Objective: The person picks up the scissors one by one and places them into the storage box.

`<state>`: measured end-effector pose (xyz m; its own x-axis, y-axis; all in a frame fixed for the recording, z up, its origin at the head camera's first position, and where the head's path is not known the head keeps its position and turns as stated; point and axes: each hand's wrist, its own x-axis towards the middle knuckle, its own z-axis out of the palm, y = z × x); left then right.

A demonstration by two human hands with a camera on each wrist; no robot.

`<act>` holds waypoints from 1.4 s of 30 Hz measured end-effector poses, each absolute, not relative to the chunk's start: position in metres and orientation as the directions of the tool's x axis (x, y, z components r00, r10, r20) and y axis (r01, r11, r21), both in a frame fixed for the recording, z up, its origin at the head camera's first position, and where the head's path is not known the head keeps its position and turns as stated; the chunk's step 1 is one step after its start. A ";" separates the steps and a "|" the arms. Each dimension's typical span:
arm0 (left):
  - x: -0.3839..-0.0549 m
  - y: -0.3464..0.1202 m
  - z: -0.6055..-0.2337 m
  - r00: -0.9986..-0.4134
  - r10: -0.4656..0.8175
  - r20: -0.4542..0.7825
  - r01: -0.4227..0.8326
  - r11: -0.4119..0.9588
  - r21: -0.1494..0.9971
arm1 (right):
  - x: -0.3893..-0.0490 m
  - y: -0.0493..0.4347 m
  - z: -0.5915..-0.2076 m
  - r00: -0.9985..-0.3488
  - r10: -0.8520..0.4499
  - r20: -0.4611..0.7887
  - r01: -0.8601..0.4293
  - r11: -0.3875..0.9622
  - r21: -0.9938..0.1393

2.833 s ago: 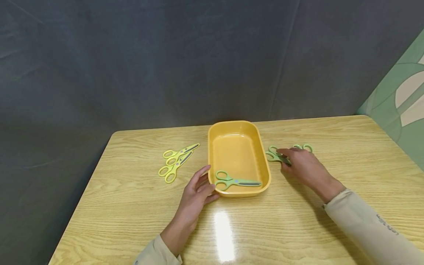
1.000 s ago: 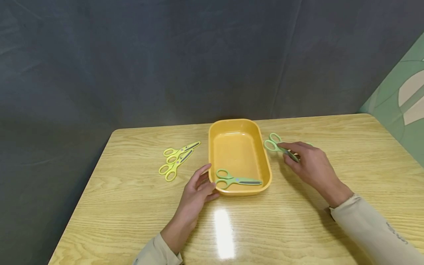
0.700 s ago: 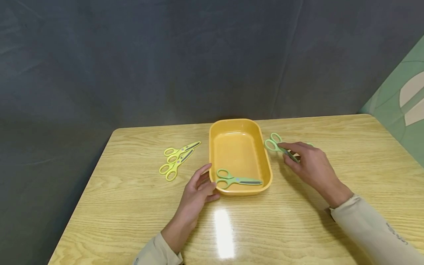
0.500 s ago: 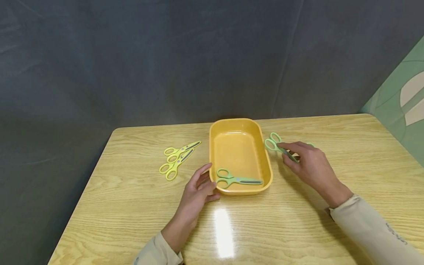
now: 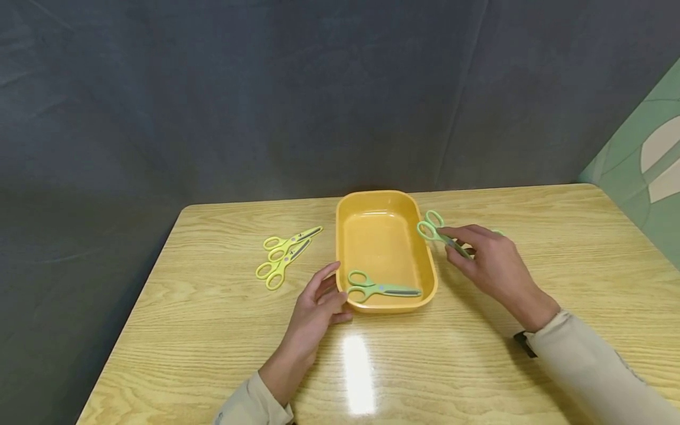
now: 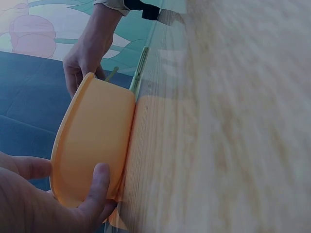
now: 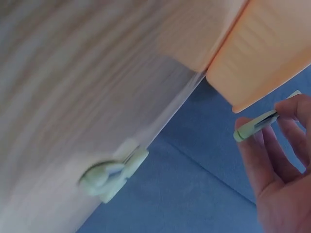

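Observation:
My left hand (image 5: 316,310) holds the near left corner of the yellow plastic tray (image 5: 344,236), its thumb and fingers spread about the corner's outside in the left wrist view. Inside the tray's near end lies one pair of green scissors (image 5: 382,290). My right hand (image 5: 491,260) pinches a second green pair of scissors (image 5: 431,230) by the blades, handles pointing toward the tray's right rim. Off the table, this pair shows in the right wrist view. Another green pair of scissors (image 7: 112,174) lies on the table, mostly hidden behind my right hand in the head view.
Two yellow pairs of scissors (image 5: 287,254) lie close together left of the tray, on the wooden table (image 5: 202,330). A dark cloth (image 5: 265,106) hangs behind the table's far edge. A green patterned surface (image 5: 653,177) stands at the right.
My right hand has lifted the green scissors from the table and shifted them slightly left, toward the tray. My left hand stays at the tray's corner.

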<state>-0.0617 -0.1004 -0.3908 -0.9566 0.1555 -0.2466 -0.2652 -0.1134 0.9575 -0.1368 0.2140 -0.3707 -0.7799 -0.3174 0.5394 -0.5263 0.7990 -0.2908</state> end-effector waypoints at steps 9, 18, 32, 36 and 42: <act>-0.061 -0.100 -0.391 -0.956 0.157 -0.248 -0.266 -0.107 0.958 | -0.135 0.207 -0.364 -0.749 -0.348 0.564 -0.569 0.773 -0.279; -0.062 -0.100 -0.392 -0.956 0.159 -0.248 -0.267 -0.110 0.957 | -0.134 0.193 -0.359 -0.739 -0.403 0.540 -0.597 0.764 -0.245; -0.062 -0.100 -0.393 -0.956 0.172 -0.237 -0.258 -0.112 0.960 | -0.131 0.178 -0.351 -0.717 -0.456 0.527 -0.634 0.741 -0.222; -0.062 -0.101 -0.393 -0.957 0.172 -0.233 -0.255 -0.113 0.960 | -0.132 0.174 -0.350 -0.703 -0.472 0.532 -0.654 0.723 -0.222; -0.063 -0.102 -0.393 -0.957 0.172 -0.234 -0.254 -0.103 0.962 | -0.133 0.168 -0.349 -0.682 -0.487 0.546 -0.679 0.699 -0.224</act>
